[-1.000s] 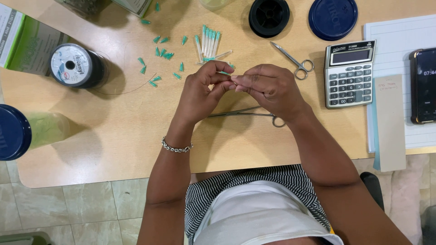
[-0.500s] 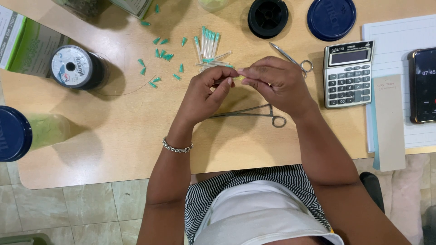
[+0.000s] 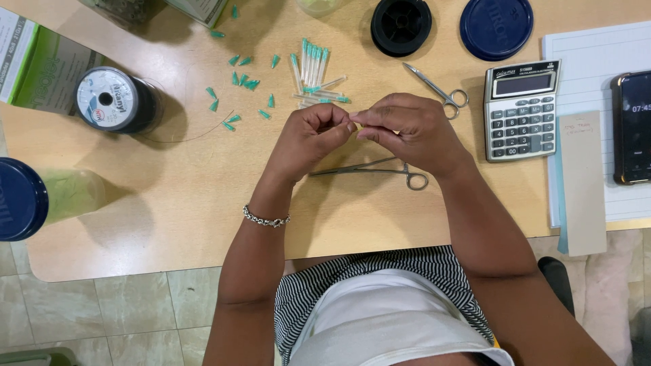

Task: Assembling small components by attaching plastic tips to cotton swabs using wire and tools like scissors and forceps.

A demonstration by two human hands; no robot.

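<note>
Head view: left hand and right hand meet fingertip to fingertip, pinching something too small to identify, above the forceps on the tabletop.

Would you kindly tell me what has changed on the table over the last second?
Very little. Both hands, left hand and right hand, stay pinched together fingertip to fingertip above the forceps, barely shifting. Whatever they pinch is too small to see. Scissors, calculator and spool lie unmoved.

A calculator is lying on the table; a phone is resting right of it, a dark blue lid above it
</note>
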